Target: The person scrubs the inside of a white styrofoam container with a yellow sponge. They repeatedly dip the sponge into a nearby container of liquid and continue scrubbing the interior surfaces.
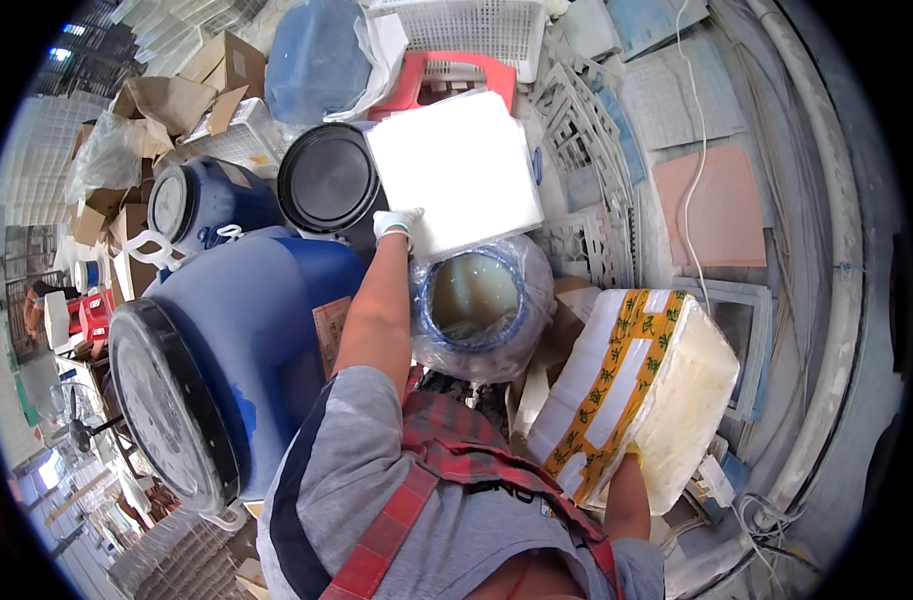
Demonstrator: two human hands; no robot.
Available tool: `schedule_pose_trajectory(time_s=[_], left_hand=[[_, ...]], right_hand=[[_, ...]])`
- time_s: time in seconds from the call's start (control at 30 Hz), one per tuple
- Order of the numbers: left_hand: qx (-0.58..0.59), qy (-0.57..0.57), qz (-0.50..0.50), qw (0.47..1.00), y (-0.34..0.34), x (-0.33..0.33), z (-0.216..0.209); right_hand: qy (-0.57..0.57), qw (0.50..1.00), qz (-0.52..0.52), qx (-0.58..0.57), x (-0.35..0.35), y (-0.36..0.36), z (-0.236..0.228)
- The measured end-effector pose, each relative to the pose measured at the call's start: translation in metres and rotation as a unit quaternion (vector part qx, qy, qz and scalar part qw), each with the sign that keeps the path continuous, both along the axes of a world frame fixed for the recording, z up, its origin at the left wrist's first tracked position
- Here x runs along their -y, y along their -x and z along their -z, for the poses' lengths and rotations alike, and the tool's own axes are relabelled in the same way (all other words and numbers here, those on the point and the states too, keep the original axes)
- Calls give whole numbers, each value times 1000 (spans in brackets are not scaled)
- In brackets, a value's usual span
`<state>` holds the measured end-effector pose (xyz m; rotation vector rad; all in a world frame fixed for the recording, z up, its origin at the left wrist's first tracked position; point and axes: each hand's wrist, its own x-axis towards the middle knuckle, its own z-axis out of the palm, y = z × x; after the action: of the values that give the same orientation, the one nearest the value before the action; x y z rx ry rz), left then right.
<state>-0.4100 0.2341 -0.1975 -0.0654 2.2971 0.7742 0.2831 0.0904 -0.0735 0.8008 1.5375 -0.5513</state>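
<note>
A white, squarish flat panel [466, 175] extends rightward from the left hand [396, 222], which grips its left edge. The right hand [632, 453], its grip hidden, touches the yellow-taped white foam box [684, 400].

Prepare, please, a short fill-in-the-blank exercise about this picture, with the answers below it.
1. The left hand touches a flat ____ panel.
2. The right hand touches a box bound with yellow ____.
3. The open, plastic-wrapped container has a ____ rim.
4. The round lid just left of the panel is ____.

Missing words: white; tape; blue; black.
</note>
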Motion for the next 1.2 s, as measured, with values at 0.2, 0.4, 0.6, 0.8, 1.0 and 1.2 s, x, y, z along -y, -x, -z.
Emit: schedule_pose_trajectory(time_s=[0.2, 0.4, 0.6, 0.8, 1.0, 1.2], left_hand=[[116, -246, 12, 962, -30, -5, -64], [171, -288, 38, 941, -42, -4, -97], [81, -292, 64, 951, -25, -11, -65], [-42, -264, 39, 963, 8, -1, -4], [-21, -241, -86, 966, -14, -11, -4], [-204, 110, 445, 865, -14, -40, -33]], right_hand=[[-16, 999, 47, 7, 5, 0, 2], [-33, 995, 94, 7, 8, 1, 1], [-47, 991, 129, 7, 20, -6, -12], [-35, 994, 105, -5, 12, 5, -1], [-38, 991, 129, 24, 6, 3, -7], [-39, 988, 146, 42, 15, -3, -6]])
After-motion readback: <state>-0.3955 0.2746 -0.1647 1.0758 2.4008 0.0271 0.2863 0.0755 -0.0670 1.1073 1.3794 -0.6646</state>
